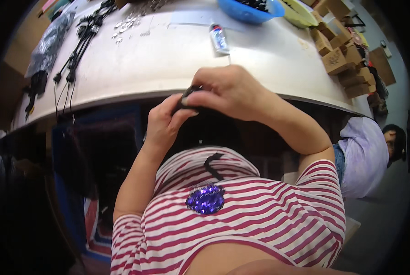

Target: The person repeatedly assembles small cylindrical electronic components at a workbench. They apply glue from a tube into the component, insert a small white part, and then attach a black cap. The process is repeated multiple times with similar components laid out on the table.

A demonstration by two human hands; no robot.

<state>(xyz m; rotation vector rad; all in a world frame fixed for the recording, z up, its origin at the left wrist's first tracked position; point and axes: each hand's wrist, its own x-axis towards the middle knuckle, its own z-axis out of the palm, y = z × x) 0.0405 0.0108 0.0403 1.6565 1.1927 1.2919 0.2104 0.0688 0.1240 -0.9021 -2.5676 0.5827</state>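
One black piece point(190, 90) is pinched by left hand point(162, 120) and right hand point(227, 90).

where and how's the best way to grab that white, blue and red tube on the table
Probably across the middle of the tube, from above and the near side. It lies uncovered, its length running toward the person, so thumb and fingers could pinch its two long sides; the right hand is nearest.
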